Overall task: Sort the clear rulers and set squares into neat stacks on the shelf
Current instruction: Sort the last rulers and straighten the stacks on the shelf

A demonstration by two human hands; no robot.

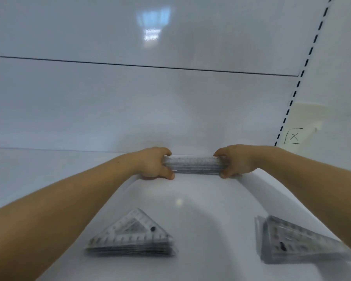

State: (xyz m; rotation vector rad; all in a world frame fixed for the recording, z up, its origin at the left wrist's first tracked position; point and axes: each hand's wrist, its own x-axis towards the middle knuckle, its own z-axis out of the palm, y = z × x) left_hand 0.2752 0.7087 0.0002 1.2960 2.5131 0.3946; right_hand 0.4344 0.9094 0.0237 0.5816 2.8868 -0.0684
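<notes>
A stack of clear rulers (pixel 195 165) lies crosswise at the back of the white shelf (pixel 201 209), close to the rear wall. My left hand (pixel 155 163) grips its left end, thumb in front and fingers curled over the top. My right hand (pixel 234 162) grips the right end the same way. Nearer to me, a stack of clear triangular set squares (pixel 132 236) sits at the front left. A second stack of longer set squares (pixel 296 242) lies at the front right, partly under my right forearm.
A glossy white back wall (pixel 170 98) rises right behind the rulers. A slotted shelf upright (pixel 304 67) runs up the right side, beside a panel marked with a boxed X (pixel 294 136).
</notes>
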